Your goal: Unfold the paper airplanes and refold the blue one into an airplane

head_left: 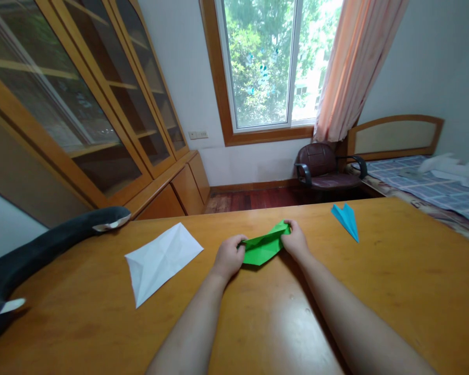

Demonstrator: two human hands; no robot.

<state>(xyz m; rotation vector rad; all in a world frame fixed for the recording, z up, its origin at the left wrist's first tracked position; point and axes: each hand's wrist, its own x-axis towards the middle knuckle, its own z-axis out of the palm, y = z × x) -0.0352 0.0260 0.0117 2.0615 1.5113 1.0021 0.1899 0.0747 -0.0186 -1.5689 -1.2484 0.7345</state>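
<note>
A folded sheet of green paper point(263, 246) lies on the wooden table point(394, 281) in front of me, pointed at its far end. My left hand point(230, 257) pinches its near left end, fingers closed on the paper. My right hand point(294, 240) grips its far right end near the tip, fingers curled over the fold. Both forearms stretch out over the table from the bottom edge.
A creased white sheet point(160, 260) lies to the left, a blue paper plane point(347, 220) to the right. A dark plush toy point(42, 245) rests along the table's left edge. Beyond stand a glass-door cabinet point(82, 104), a maroon chair point(324, 166) and a bed point(433, 182).
</note>
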